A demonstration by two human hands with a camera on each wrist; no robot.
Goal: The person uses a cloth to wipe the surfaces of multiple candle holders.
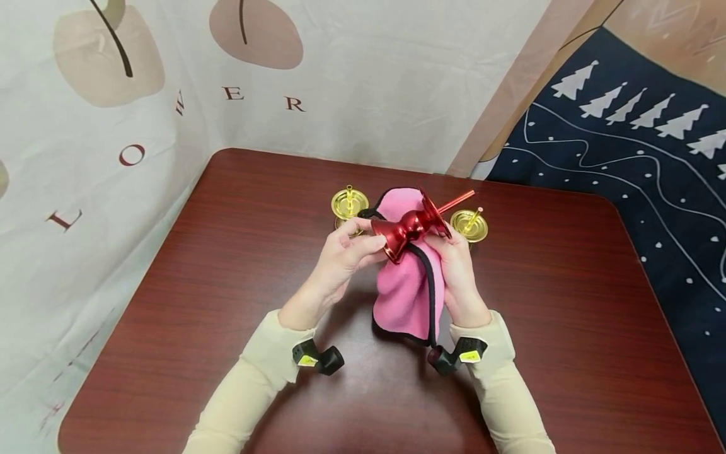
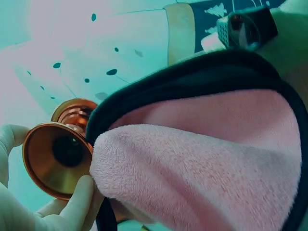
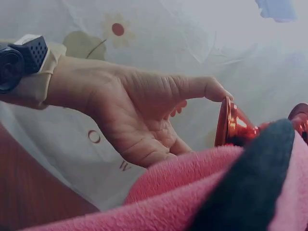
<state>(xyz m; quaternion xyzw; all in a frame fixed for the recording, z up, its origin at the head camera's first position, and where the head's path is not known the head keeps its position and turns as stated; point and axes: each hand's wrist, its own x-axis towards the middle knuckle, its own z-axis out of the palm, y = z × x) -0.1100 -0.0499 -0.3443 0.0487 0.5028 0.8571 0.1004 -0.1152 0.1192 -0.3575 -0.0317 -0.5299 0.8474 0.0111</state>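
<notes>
A shiny red metal candlestick [image 1: 412, 226] is held tilted in the air, its thin spike up and to the right. My left hand [image 1: 339, 257] pinches the flared, hollow base [image 2: 41, 166] by its rim, thumb against the edge. On the other side, my right hand [image 1: 459, 274] grips a pink cloth with black edging [image 1: 401, 293] near the candlestick's dish [image 1: 433, 215]. The cloth hangs down between both hands. Some of the right hand's fingers are hidden behind the cloth and dish.
Two gold candlesticks with spikes stand on the dark red-brown table [image 1: 227, 302]: one behind my left hand [image 1: 350, 203], the other beside my right hand [image 1: 469, 225]. A pale printed sheet [image 1: 363, 126] hangs behind the table, and a navy cloth with white trees [image 1: 612, 151] at the right.
</notes>
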